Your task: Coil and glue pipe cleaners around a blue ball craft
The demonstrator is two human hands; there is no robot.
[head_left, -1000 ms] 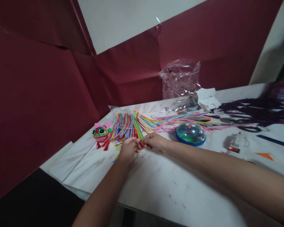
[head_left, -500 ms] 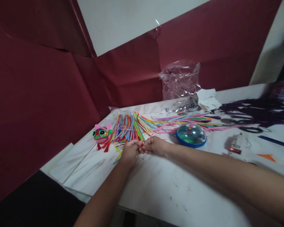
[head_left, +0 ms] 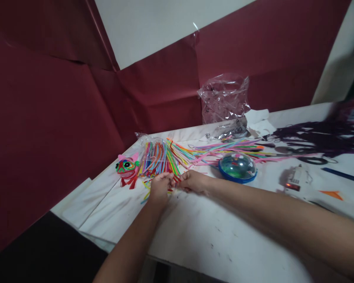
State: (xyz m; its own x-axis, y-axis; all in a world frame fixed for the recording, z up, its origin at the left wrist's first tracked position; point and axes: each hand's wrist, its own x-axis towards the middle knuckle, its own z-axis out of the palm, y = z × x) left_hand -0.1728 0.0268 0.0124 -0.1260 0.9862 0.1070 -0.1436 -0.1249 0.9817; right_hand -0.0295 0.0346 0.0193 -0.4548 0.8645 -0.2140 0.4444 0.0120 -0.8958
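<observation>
My left hand [head_left: 160,187] and my right hand [head_left: 194,181] meet low over the white table, fingertips almost together. Both are closed in a pinch on a short red pipe cleaner [head_left: 177,179], mostly hidden by the fingers. Right behind them lies a bundle of many-coloured pipe cleaners [head_left: 155,157], partly in a clear bag. Yellow and blue offcuts lie under my left hand. To the left stands a small animal-head figure [head_left: 126,169] with pink ears, black eyes and red tassels.
Right of my hands sits a clear-domed case [head_left: 238,168] with a blue rim. Farther right are a small white device [head_left: 296,179] with a red light, an orange piece [head_left: 332,195], scissors [head_left: 312,160] and dark purple strands [head_left: 318,137]. A crumpled clear bag [head_left: 224,98] stands behind.
My fingertips have drawn slightly apart, with red showing between them. The hands otherwise stay in the same place, and the things on the table have not moved.
</observation>
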